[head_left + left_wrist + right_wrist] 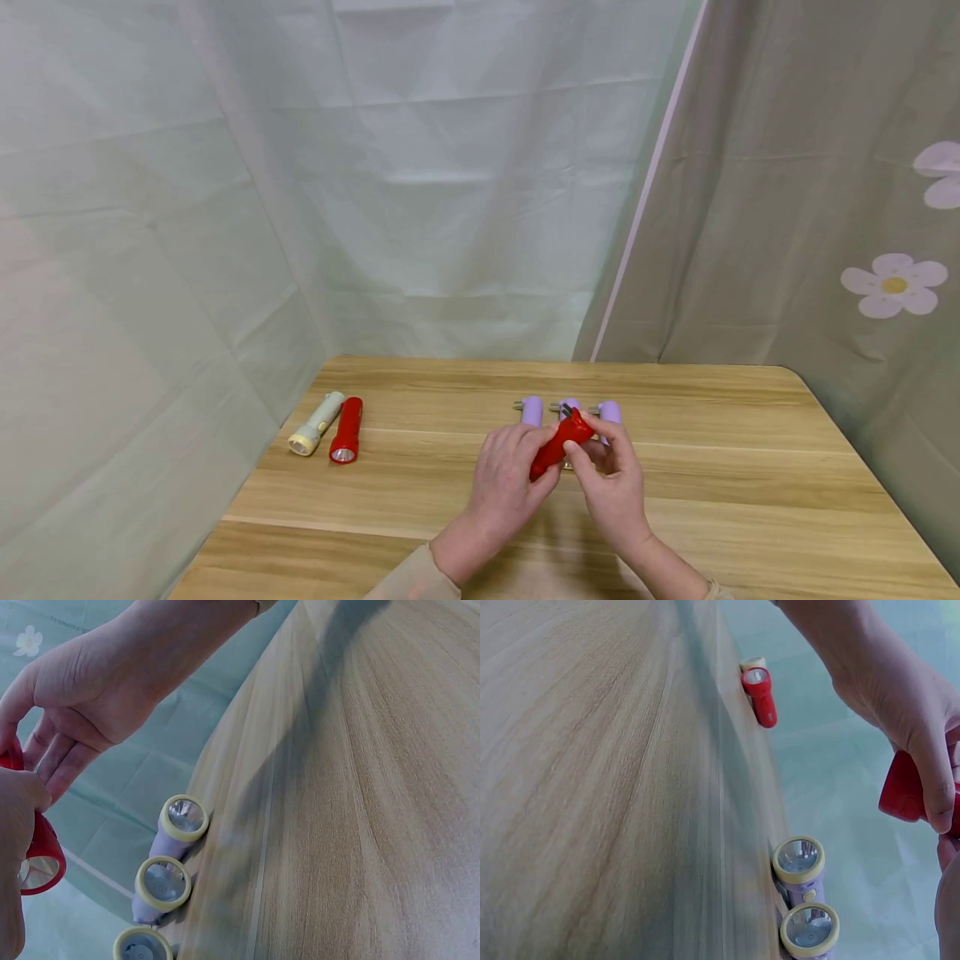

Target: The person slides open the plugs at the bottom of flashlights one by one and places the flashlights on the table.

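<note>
A red flashlight (551, 454) is held above the table, tilted, with two dark plug prongs (567, 411) sticking out of its tail end. My left hand (510, 471) grips its body, fingers wrapped round it. With thumb and fingers my right hand (617, 496) pinches the tail end near the prongs. In the left wrist view the lens end of the red flashlight (41, 871) shows below the left hand. Behind the hands lie purple flashlights (532, 410), their prongs out to the left; the hands partly hide them.
On the table's left side a pale green flashlight (321, 421) lies beside another red flashlight (347, 427). The purple flashlights' cream-rimmed lenses (186, 816) face the near side. Curtains (465, 208) hang behind the wooden table (750, 467).
</note>
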{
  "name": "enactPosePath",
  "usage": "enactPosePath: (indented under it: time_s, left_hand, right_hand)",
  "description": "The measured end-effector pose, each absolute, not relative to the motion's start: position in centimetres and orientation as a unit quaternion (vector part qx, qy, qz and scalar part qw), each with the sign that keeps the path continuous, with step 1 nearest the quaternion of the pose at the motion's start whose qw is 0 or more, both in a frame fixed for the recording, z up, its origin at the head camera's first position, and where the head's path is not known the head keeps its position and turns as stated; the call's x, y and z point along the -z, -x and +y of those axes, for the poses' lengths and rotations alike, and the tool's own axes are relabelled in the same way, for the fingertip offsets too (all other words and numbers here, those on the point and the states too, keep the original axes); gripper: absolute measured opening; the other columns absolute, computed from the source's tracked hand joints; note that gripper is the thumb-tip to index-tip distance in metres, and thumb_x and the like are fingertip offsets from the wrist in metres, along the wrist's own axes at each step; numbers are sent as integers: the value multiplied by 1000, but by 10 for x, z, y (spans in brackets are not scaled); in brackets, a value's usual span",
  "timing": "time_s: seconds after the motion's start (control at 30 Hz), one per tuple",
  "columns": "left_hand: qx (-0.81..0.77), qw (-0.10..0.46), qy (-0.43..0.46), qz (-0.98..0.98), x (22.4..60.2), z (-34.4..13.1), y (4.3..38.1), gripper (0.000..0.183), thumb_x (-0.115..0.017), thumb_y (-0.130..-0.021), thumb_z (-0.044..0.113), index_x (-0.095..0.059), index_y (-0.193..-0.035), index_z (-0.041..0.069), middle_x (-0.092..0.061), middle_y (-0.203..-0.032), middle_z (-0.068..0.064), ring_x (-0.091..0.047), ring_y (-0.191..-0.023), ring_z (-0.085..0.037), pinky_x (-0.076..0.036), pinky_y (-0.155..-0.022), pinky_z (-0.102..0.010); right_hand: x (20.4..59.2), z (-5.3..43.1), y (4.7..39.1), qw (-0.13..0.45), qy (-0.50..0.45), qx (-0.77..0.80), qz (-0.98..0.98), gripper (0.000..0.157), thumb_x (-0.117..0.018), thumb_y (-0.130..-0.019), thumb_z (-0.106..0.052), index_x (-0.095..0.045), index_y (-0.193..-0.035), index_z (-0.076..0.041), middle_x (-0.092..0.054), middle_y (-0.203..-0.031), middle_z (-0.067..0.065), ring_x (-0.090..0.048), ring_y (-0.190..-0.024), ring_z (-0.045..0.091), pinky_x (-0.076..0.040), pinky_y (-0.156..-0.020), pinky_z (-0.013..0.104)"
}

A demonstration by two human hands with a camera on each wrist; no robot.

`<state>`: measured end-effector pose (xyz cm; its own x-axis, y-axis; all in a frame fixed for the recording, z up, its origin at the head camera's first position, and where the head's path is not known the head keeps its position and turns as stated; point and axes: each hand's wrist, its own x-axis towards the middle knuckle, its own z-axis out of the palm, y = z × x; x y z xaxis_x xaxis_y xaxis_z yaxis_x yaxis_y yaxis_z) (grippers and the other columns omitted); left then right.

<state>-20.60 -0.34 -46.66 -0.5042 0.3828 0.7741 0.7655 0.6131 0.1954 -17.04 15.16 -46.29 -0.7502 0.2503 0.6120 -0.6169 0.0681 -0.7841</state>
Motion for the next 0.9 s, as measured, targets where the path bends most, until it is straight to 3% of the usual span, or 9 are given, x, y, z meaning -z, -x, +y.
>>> enactPosePath:
  time_s: [0.9]
  left_hand:
    - [270, 365, 353, -819, 468, -5, 207, 46, -84, -82, 20, -64, -124, 16, -66, -106, 3, -61, -95, -15, -50, -83, -35]
  right_hand:
    - [462, 151, 170, 319, -144, -672, -653, 47, -69, -85, 18, -59, -129, 4, -65, -120, 12, -72, -93, 16, -58, -71, 25]
